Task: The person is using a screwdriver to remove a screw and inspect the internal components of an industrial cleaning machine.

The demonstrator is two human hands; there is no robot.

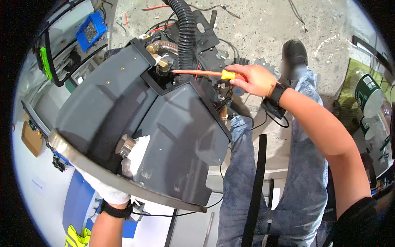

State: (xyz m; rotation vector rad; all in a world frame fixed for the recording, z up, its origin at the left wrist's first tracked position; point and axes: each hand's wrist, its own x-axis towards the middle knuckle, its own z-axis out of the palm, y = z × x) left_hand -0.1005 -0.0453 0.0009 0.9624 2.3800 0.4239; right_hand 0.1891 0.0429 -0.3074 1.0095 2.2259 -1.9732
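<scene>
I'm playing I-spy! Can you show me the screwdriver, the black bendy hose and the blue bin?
Screwdriver [201, 73]: head view, on its orange shaft.
Black corrugated hose [187, 37]: head view, on its ribbed middle.
Blue bin [98, 20]: head view, on its wall.

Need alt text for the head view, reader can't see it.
A person's bare right hand holds a red-and-yellow-handled screwdriver, its orange shaft pointing toward fittings by an opening in a dark grey machine housing. The white-gloved left hand is at the housing's lower rim; a black corrugated hose rises beyond.
</scene>
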